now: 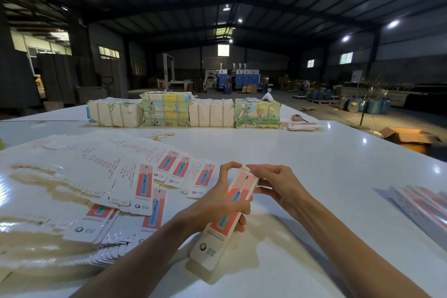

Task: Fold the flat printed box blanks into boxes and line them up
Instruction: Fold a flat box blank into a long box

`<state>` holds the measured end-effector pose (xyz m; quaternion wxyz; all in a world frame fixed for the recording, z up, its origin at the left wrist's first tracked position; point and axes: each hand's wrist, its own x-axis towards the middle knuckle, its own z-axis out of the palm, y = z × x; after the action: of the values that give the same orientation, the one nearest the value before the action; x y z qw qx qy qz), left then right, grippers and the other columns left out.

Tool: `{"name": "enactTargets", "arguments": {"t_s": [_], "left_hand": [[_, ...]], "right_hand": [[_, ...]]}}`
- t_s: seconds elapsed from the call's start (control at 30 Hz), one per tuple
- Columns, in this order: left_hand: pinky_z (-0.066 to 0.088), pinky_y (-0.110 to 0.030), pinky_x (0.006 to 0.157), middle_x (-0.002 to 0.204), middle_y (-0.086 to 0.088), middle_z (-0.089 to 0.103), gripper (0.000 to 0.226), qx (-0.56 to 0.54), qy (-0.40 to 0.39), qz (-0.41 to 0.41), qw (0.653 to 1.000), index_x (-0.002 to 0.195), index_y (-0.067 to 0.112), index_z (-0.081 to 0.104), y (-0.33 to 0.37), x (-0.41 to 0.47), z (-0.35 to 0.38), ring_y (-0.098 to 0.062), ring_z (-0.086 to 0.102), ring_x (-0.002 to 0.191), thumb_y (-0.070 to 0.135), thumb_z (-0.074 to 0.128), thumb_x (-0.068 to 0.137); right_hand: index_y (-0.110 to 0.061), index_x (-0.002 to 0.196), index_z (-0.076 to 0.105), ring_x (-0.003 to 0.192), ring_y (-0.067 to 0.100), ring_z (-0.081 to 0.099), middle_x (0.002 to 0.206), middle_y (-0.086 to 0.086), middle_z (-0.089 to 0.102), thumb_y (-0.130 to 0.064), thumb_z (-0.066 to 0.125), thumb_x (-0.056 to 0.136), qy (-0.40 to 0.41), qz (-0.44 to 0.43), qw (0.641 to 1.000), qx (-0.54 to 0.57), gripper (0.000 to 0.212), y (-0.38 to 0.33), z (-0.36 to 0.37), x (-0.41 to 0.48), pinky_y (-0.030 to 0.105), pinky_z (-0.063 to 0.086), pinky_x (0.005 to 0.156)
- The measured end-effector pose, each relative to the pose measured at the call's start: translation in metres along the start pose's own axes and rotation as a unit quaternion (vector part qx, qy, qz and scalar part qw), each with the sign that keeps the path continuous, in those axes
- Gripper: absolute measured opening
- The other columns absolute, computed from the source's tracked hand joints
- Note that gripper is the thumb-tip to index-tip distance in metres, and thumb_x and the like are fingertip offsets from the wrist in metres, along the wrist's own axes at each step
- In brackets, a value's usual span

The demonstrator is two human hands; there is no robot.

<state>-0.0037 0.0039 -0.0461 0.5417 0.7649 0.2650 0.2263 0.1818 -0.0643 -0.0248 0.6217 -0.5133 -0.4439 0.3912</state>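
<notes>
I hold a long narrow printed box [219,230], white with a red panel and a blue toothbrush picture, above the white table [314,164]. My left hand [217,203] grips its middle, fingers curled round the body. My right hand [275,184] pinches the small flap at the box's far top end. The near end of the box points toward me. A wide spread of flat printed blanks [116,184] lies on the table to the left. Folded boxes [425,205] lie in a row at the right edge.
Wrapped bundles [183,111] stand in a line across the far side of the table, with a small stack of cards [303,126] to their right. Rubber bands [160,136] lie mid-table. An open cardboard carton [411,139] sits on the floor beyond the right edge.
</notes>
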Motion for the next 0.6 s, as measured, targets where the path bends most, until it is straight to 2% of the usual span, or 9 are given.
{"name": "enactTargets", "arguments": {"t_s": [0.17, 0.33, 0.43, 0.6], "left_hand": [[0.067, -0.050, 0.074, 0.124, -0.008, 0.064, 0.100, 0.012, 0.001, 0.004, 1.000, 0.134, 0.070, 0.020, 0.000, 0.000, 0.001, -0.035, 0.079, 0.081, 0.020, 0.086, 0.078], [0.066, -0.044, 0.069, 0.123, -0.007, 0.062, 0.099, 0.010, 0.005, 0.011, 1.000, 0.133, 0.074, 0.020, -0.002, 0.002, 0.001, -0.033, 0.079, 0.080, 0.022, 0.086, 0.080], [0.066, -0.044, 0.069, 0.125, -0.009, 0.062, 0.100, -0.013, -0.004, 0.014, 1.000, 0.133, 0.075, 0.023, -0.006, 0.003, 0.000, -0.035, 0.079, 0.080, 0.020, 0.086, 0.079], [0.066, -0.045, 0.068, 0.121, -0.006, 0.066, 0.097, -0.011, -0.007, 0.008, 1.000, 0.128, 0.078, 0.026, -0.010, 0.003, 0.001, -0.035, 0.080, 0.080, 0.023, 0.087, 0.077]], "right_hand": [[-0.010, 0.103, 0.086, 0.097, 0.028, 0.079, 0.107, 0.014, 0.080, -0.013, 0.068, 0.100, -0.001, 0.009, 1.000, 0.000, 0.018, 0.002, -0.003, 0.003, 0.032, 0.063, 0.073], [-0.018, 0.103, 0.087, 0.100, 0.027, 0.078, 0.107, 0.010, 0.081, -0.016, 0.062, 0.104, -0.025, -0.010, 0.999, -0.019, 0.024, 0.003, -0.003, 0.004, 0.031, 0.062, 0.075], [-0.021, 0.098, 0.087, 0.100, 0.025, 0.078, 0.108, 0.005, 0.081, -0.011, 0.056, 0.104, -0.029, -0.026, 0.998, -0.056, 0.034, 0.004, -0.002, 0.004, 0.030, 0.063, 0.075], [-0.020, 0.096, 0.088, 0.097, 0.024, 0.079, 0.107, 0.005, 0.082, -0.005, 0.055, 0.102, -0.043, -0.038, 0.995, -0.084, 0.036, 0.005, -0.005, 0.002, 0.028, 0.063, 0.074]]}}
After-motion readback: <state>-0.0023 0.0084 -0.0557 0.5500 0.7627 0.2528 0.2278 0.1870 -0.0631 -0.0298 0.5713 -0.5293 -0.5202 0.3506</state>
